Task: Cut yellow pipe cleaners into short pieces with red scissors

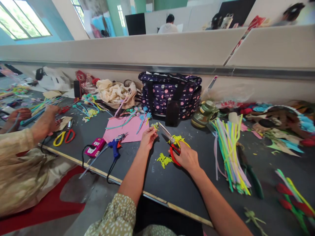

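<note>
My left hand (149, 137) is closed, pinching a small yellow fuzzy piece (155, 125) at the fingertips. In my right hand (188, 156) is a pair of scissors (166, 132) with red and yellow handles. The blades are parted and point toward the yellow piece, close beside my left fingertips; whether they touch it I cannot tell. Short yellow clippings (164, 160) lie on the dark table between my hands, and more yellow clippings (177, 139) sit by the scissors. Left of my left hand is a pink sheet (128, 131) with pipe-cleaner flowers (144, 114) on it.
A blue glue gun (115, 146) and pink box (95, 147) lie left. A bundle of pipe cleaners (230, 154) is on the right. A patterned bag (169, 93), phone (172, 113) and green jar (204, 114) stand behind. A co-worker's hand (51, 116) is far left, near other scissors (64, 136).
</note>
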A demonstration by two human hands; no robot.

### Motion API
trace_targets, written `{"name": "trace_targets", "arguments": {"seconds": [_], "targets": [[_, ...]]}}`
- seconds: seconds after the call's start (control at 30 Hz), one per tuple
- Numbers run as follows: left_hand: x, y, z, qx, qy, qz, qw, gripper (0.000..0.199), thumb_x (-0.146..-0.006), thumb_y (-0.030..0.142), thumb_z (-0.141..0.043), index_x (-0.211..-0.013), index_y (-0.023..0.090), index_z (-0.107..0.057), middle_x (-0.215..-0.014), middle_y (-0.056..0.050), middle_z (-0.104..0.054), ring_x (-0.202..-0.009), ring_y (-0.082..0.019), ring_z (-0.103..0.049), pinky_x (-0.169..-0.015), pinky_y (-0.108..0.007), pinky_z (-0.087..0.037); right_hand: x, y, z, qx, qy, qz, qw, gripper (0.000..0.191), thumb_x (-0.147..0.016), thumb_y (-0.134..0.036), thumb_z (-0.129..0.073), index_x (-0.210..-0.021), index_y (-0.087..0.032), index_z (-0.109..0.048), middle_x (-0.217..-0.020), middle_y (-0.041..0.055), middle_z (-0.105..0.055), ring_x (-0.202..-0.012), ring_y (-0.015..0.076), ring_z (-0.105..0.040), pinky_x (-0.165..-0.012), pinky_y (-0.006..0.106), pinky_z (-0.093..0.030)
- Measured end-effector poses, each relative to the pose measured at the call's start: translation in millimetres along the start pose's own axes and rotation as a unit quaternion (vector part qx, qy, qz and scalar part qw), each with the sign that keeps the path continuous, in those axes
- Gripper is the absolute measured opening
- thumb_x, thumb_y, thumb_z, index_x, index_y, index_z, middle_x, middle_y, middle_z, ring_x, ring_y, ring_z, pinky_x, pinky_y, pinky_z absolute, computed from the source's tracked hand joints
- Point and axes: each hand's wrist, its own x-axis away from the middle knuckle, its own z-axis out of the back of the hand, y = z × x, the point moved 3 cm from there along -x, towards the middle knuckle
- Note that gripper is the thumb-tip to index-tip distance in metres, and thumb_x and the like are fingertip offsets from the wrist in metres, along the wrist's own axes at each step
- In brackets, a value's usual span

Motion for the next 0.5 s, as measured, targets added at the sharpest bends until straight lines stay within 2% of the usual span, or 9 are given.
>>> {"name": "trace_targets", "arguments": {"seconds": [0.2, 0.3, 0.5], "targets": [[2, 4, -1.2, -0.012, 0.003, -0.019, 1.000, 0.033, -0.052, 0.016, -0.080, -0.080, 0.014, -0.062, -0.068, 0.000, -0.065, -0.050, -0.006, -0.051, -0.056, -0.021, -0.047, -1, 1, 4, 0.017, 0.001, 0.002, 1.000, 0.046, -0.082, -0.061, -0.043, -0.098, -0.018, -0.052, -0.092, 0.0082, -0.064, -0.080, 0.0199, -0.060, -0.058, 0.027, -0.037], [3, 5, -2.4, -0.023, -0.006, -0.029, 0.999, 0.035, -0.052, 0.019, -0.081, -0.081, 0.015, -0.063, -0.066, 0.001, -0.064, -0.050, -0.005, -0.051, -0.056, -0.021, -0.047, 0, 3, 6, 0.016, -0.001, -0.008, 1.000, 0.047, -0.082, -0.061, -0.044, -0.101, -0.018, -0.051, -0.094, 0.0081, -0.064, -0.077, 0.0191, -0.060, -0.054, 0.027, -0.035], [4, 3, -3.0, -0.114, -0.014, -0.063, 0.991, 0.032, -0.057, 0.025, -0.078, -0.084, 0.015, -0.065, -0.070, -0.002, -0.066, -0.051, -0.007, -0.051, -0.056, -0.023, -0.046, -1, 14, 6, 0.028, 0.005, -0.036, 0.999, 0.033, -0.084, -0.052, -0.048, -0.094, -0.022, -0.056, -0.091, 0.0044, -0.066, -0.075, 0.0167, -0.060, -0.053, 0.025, -0.032]]}}
